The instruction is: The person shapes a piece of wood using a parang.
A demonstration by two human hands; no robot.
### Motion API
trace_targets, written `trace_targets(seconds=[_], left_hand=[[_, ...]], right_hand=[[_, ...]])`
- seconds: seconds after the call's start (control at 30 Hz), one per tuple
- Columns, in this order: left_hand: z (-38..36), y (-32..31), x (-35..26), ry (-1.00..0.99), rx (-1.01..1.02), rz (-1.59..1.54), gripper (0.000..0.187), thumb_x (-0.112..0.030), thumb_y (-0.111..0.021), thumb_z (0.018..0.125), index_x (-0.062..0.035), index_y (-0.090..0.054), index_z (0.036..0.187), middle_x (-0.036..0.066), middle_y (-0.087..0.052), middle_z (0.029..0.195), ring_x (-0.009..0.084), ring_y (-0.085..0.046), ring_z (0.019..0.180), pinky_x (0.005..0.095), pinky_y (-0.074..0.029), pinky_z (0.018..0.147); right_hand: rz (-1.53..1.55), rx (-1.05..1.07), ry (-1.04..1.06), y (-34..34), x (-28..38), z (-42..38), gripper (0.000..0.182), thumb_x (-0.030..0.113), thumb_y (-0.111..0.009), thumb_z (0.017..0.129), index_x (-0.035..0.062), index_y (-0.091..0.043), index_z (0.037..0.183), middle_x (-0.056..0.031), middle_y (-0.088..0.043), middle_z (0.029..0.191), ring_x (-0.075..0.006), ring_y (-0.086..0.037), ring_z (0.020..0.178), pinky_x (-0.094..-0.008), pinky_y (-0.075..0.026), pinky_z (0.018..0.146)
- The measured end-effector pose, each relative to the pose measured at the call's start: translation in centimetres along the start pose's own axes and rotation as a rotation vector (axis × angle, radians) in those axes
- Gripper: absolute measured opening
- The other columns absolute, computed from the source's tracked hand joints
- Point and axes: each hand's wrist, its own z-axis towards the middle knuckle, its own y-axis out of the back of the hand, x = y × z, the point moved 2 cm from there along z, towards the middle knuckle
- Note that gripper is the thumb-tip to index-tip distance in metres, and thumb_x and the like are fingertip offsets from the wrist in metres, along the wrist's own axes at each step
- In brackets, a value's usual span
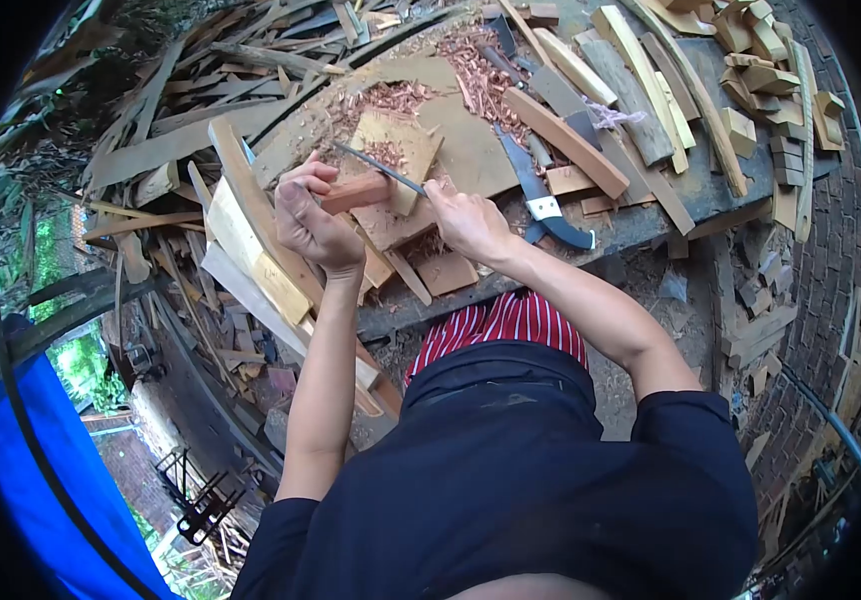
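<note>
My right hand (466,222) is closed round the handle of a long, narrow blade that looks like a knife (381,167). Its blade points away to the upper left, across a small reddish wooden block (359,192). The curled fingers of my left hand (319,222) are closed on the left end of that block. Below the blade lies a pale, flat wooden board (423,158) strewn with reddish shavings (388,153). The knife's handle is hidden inside my right fist.
To the right lies a handsaw (526,170) with a black and white handle. A reddish wood bar (569,145) rests beside it. Long wood strips (641,70) and several small blocks (761,80) crowd the bench's right side. Tall planks (251,245) lean at the left.
</note>
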Motion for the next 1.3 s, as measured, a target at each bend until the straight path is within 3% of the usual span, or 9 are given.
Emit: trace_targets(seconds=[0.33, 0.5, 0.67, 0.77, 0.93, 1.13, 1.2, 1.23, 1.3], left_hand=[[2.2, 0.8, 1.0, 0.164, -0.071, -0.116, 0.043, -0.025, -0.031, 0.102, -0.0053, -0.045, 0.066, 0.008, -0.049, 0.063, 0.0181, -0.052, 0.062, 0.0429, -0.052, 0.076], [3.7, 2.5, 2.1, 0.269, -0.179, -0.045, 0.046, -0.035, -0.038, 0.102, -0.0057, -0.045, 0.066, 0.007, -0.051, 0.061, 0.0165, -0.055, 0.060, 0.0437, -0.055, 0.074], [3.0, 3.9, 2.5, 0.320, -0.150, -0.144, 0.039, -0.040, -0.048, 0.098, -0.0033, -0.040, 0.109, 0.007, -0.056, 0.081, 0.0176, -0.057, 0.078, 0.0322, -0.046, 0.085], [3.1, 4.3, 1.4, 0.188, 0.237, 0.079, 0.044, -0.021, -0.057, 0.094, -0.0018, -0.039, 0.129, 0.008, -0.057, 0.092, 0.0173, -0.058, 0.084, 0.0307, -0.048, 0.084], [3.7, 4.5, -0.5, 0.261, 0.390, 0.212, 0.036, -0.006, -0.069, 0.085, 0.0001, -0.053, 0.116, 0.008, -0.061, 0.102, 0.0118, -0.060, 0.092, 0.0238, -0.051, 0.078], [2.4, 3.6, 0.1, -0.042, 0.246, 0.560, 0.040, -0.028, -0.082, 0.073, -0.0025, -0.056, 0.091, 0.005, -0.056, 0.082, 0.0159, -0.054, 0.072, 0.0280, -0.045, 0.068], [1.5, 3.5, 0.3, -0.111, 0.215, 0.545, 0.043, -0.031, -0.082, 0.073, -0.0023, -0.055, 0.089, 0.007, -0.054, 0.079, 0.0198, -0.055, 0.072, 0.0309, -0.044, 0.066], [1.1, 3.5, 0.3, -0.170, 0.185, 0.536, 0.045, -0.035, -0.081, 0.073, -0.0022, -0.054, 0.087, 0.008, -0.052, 0.076, 0.0237, -0.055, 0.071, 0.0337, -0.044, 0.065], [0.2, 3.8, 0.6, -0.201, 0.173, 0.534, 0.048, -0.039, -0.079, 0.073, -0.0022, -0.053, 0.088, 0.009, -0.052, 0.077, 0.0252, -0.055, 0.072, 0.0348, -0.044, 0.066]], right_hand=[[0.397, 0.221, -0.101, -1.2, -4.5, 2.2, 0.019, 0.024, -0.040, 0.099, 0.0043, -0.039, 0.101, -0.0273, -0.060, 0.067, -0.0458, -0.061, 0.063, -0.0526, -0.046, 0.053], [-0.027, -0.085, 0.099, -1.0, -4.1, 1.5, 0.024, 0.021, -0.047, 0.095, 0.0041, -0.041, 0.110, -0.0222, -0.060, 0.065, -0.0415, -0.061, 0.060, -0.0512, -0.046, 0.050], [0.080, -0.255, 0.109, -1.0, -4.0, 2.3, 0.024, 0.020, -0.050, 0.094, 0.0062, -0.041, 0.111, -0.0218, -0.060, 0.063, -0.0405, -0.062, 0.061, -0.0515, -0.048, 0.052], [0.143, -0.232, 0.004, -0.6, -4.8, 1.7, 0.024, 0.020, -0.050, 0.094, 0.0040, -0.044, 0.111, -0.0241, -0.058, 0.061, -0.0424, -0.061, 0.061, -0.0518, -0.046, 0.051], [0.135, -0.201, -0.126, -0.1, -5.8, -1.0, 0.026, 0.021, -0.050, 0.095, 0.0007, -0.045, 0.111, -0.0271, -0.056, 0.060, -0.0442, -0.060, 0.061, -0.0524, -0.045, 0.050], [0.057, -0.218, -0.069, 0.7, -4.3, -0.8, 0.021, 0.018, -0.044, 0.095, 0.0058, -0.044, 0.112, -0.0232, -0.059, 0.059, -0.0421, -0.061, 0.058, -0.0528, -0.049, 0.048], [-0.039, -0.185, 0.004, 0.3, -2.7, -0.6, 0.030, 0.015, -0.042, 0.094, 0.0043, -0.043, 0.122, -0.0196, -0.059, 0.057, -0.0358, -0.062, 0.051, -0.0490, -0.049, 0.041], [-0.163, -0.296, 0.129, 0.4, -1.4, -0.7, 0.024, 0.013, -0.043, 0.095, 0.0006, -0.045, 0.116, -0.0081, -0.049, 0.045, -0.0175, -0.052, 0.035, -0.0329, -0.039, 0.027], [-0.136, -0.322, 0.212, 1.6, 2.2, -1.9, 0.024, 0.003, -0.045, 0.087, 0.0008, -0.044, 0.111, -0.0118, -0.054, 0.051, -0.0279, -0.059, 0.043, -0.0399, -0.047, 0.035]])
